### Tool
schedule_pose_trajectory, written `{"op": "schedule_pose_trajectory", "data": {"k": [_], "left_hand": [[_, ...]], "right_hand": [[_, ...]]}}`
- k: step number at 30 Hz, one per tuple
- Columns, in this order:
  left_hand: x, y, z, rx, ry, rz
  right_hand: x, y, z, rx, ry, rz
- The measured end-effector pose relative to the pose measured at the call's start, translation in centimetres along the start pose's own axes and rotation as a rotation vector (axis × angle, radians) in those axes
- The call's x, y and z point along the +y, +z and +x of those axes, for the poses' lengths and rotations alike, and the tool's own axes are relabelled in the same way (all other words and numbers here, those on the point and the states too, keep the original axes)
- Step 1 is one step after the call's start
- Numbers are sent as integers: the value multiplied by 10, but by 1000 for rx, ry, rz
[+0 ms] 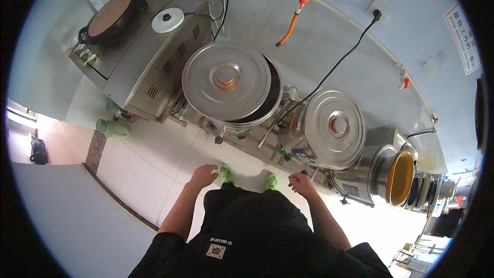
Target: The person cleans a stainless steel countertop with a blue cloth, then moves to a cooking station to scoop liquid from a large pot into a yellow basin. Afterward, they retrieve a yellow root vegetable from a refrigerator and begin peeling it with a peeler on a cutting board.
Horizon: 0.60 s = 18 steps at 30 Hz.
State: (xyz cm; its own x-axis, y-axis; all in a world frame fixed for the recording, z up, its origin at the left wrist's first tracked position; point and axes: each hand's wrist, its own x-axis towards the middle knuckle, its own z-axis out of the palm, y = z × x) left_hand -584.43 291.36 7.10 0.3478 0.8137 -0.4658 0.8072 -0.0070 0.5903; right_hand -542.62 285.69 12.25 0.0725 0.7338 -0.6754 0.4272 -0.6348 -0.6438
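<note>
My left hand [203, 176] hangs over the tiled floor with nothing in it, its fingers loosely bent and apart. On the other side my right hand [301, 184] is held with curled fingers, near the foot of a stainless steel pot; I cannot tell whether it is fully closed. A large steel pot lid [227, 81] sits off-centre on a wide pot, leaving a dark gap at its right. Another round steel lid [335, 129] covers the pot to the right of it. Farther right, a yellow basin [400, 178] rests on a steel pot.
At upper left, a steel counter unit [148, 60] holds a black-rimmed pan [112, 17] and a white lid [168, 20]. Green bottles [114, 129] stand on the floor. A black cable [339, 61] runs from the wall socket past the pots. A white partition [77, 216] is at lower left.
</note>
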Motion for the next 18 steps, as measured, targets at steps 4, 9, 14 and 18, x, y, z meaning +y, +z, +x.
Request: {"op": "schedule_pose_trajectory", "data": {"k": [4,9,14,18], "left_hand": [[-35,-5,-2,-69,-140,-204],[-79,35,23,-22,-308,-819],[-167,118,120,318,-588,-1268],[-178,124,208,580,-505,-1088]], "right_hand": [[-1,25,3,7,37,63],[52,32,2,48,159,139],[122,3,-26,16,350,168],[169,-2,-65,2,532,121]]}}
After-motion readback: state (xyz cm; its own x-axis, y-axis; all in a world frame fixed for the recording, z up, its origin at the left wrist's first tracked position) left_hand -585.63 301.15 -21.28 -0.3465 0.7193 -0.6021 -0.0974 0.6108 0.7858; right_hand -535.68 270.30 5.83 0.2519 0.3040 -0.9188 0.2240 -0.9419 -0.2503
